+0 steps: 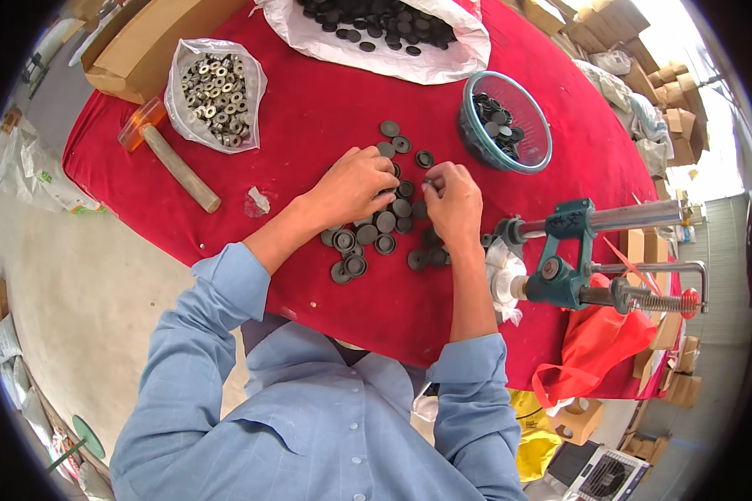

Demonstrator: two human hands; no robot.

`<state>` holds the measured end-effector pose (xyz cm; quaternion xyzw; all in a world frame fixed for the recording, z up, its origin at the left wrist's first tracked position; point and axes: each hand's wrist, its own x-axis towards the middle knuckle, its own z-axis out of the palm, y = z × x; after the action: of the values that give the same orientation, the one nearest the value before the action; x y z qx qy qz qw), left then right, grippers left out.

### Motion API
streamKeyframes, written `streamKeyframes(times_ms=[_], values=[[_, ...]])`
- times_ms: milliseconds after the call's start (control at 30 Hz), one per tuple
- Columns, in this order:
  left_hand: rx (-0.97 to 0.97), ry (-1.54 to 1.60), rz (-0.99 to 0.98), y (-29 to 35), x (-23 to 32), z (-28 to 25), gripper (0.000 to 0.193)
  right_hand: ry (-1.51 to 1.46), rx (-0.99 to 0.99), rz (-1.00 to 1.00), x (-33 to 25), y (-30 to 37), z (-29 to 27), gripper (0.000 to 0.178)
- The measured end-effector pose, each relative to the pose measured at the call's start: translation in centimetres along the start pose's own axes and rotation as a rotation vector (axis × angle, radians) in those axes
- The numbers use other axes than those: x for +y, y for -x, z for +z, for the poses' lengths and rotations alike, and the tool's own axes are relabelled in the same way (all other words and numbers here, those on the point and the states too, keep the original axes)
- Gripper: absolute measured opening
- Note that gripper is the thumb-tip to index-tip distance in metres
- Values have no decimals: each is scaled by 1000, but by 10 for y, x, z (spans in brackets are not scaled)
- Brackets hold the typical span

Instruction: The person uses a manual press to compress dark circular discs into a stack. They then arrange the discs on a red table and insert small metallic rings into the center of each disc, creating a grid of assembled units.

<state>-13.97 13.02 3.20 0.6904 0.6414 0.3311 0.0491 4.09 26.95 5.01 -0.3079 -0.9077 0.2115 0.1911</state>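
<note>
Fingers of the left hand (355, 185) and right hand (456, 202) curl among black caps (385, 221) on the red tabletop (589, 142); whether clamped, I cannot tell. Light, separate pinches should avoid scattering neighbours.

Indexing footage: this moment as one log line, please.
left hand: over black round caps; right hand: at caps, hold unclear; nearby: teal basket, orange-headed mallet, green press

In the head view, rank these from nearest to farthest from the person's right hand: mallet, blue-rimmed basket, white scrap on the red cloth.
From the right hand:
1. Blue-rimmed basket: just beyond it, slightly to the right.
2. White scrap: to the left, past the left hand.
3. Mallet: farther left, beyond the scrap.
</note>
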Motion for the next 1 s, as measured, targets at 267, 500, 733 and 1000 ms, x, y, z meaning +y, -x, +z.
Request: streamKeyframes(times_ms=[267, 500, 733, 1000], values=[[298, 359, -426, 2, -32, -24, 16, -73, 50, -64, -22, -50, 6, 25], [424, -101, -324, 5, -55, -16, 27, 26, -41, -137, -22, -99, 51, 33], [137, -93, -84, -1, -38, 9, 30, -164, 96, -134, -15, -113, 49, 14], [143, 179, -178, -4, -45, 5, 29, -207, 102, -274, -16, -82, 34, 26]])
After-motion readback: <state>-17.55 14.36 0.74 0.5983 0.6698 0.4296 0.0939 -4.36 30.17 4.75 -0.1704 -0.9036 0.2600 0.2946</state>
